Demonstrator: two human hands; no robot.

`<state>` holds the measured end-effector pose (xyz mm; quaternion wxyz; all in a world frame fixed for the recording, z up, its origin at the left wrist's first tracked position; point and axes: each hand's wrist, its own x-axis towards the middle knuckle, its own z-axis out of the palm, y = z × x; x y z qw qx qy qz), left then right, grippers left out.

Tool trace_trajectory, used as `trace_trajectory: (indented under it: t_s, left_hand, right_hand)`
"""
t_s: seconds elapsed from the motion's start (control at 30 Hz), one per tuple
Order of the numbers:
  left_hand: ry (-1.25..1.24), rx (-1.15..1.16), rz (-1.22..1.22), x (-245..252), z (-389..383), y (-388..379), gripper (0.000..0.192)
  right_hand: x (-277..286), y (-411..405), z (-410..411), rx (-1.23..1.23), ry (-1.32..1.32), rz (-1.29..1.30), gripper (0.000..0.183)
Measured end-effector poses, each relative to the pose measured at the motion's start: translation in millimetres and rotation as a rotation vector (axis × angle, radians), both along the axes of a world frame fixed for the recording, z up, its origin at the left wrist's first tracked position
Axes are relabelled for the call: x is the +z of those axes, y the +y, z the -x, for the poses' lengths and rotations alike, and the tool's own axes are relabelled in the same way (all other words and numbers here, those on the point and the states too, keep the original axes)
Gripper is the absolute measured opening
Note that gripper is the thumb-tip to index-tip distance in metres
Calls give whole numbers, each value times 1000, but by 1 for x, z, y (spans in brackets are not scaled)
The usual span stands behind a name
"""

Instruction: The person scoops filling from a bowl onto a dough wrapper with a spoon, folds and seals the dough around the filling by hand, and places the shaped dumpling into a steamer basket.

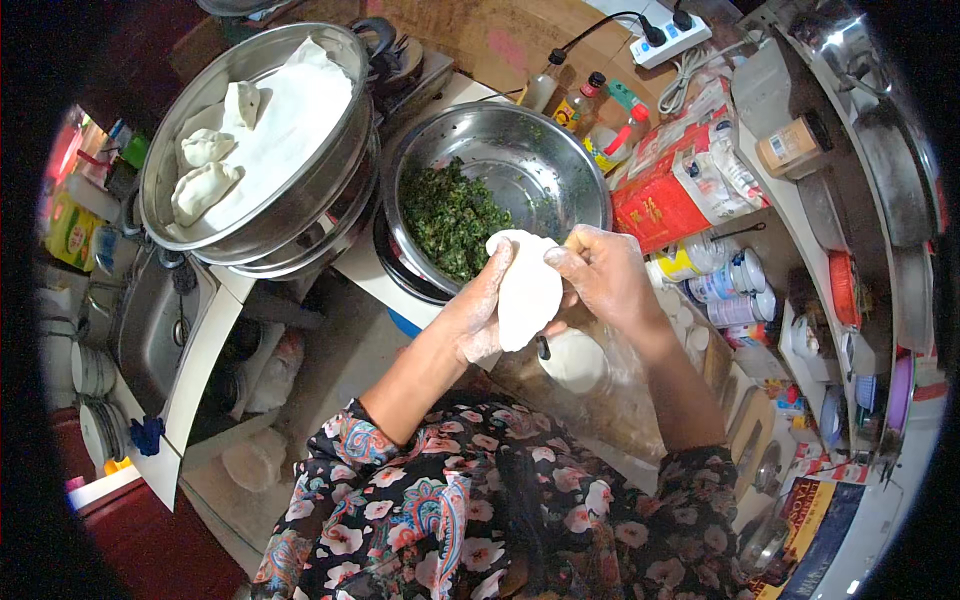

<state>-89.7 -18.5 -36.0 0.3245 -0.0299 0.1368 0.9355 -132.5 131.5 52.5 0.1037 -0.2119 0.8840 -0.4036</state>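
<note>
A folded piece of white dough [529, 289], shaped like a large dumpling, is held up in front of me. Cupped around its left side and underside is my left hand [480, 307], with the thumb along the dough. My right hand [604, 274] pinches the upper right edge between thumb and fingers. Flour coats both hands. Just beyond them a steel bowl [555, 161] contains chopped green filling [450, 217]. Under my right wrist a ball of dough [574, 361] rests on the floured work surface [630, 397], partly hidden by my hands.
A steel steamer [259, 240] at upper left carries a white cloth [300, 127] and three dumplings [202, 193]. Bottles [577, 101], a red flour bag [675, 180] and jars [727, 281] crowd the right side. A sink [161, 322] lies left; a power strip [670, 39] sits at the back.
</note>
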Motion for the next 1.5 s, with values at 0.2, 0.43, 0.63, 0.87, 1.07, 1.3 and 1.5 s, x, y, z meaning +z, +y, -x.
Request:
trace_trajectory:
  t_s: [0.2,0.43,0.63,0.87,1.07,1.3,1.5]
  left_hand:
    - [-98,209,96,-4,0,5,59]
    - [-107,347,48,4,1,11,57]
    - [-243,428,14,11,2,15,62]
    - [-225,508,-83,8,7,12,63]
    - [-217,544,-159,18,11,12,63]
    - [-174,544,-386,10,14,6,65]
    - [-149,553,-440,11,15,5,71]
  right_hand:
    - [-11,-6,-7,97,132,-168,37]
    - [-22,-4,-10,-35,-12,105,35]
    - [-19,-14,-18,47,166,6,34]
    - [-16,-16,-23,-63,-6,-48,27]
    - [-28,-20,-22,89,339,10,25]
    - [-28,-18,-29,92,236,-87,23]
    - [-24,-22,-34,90,377,-5,23]
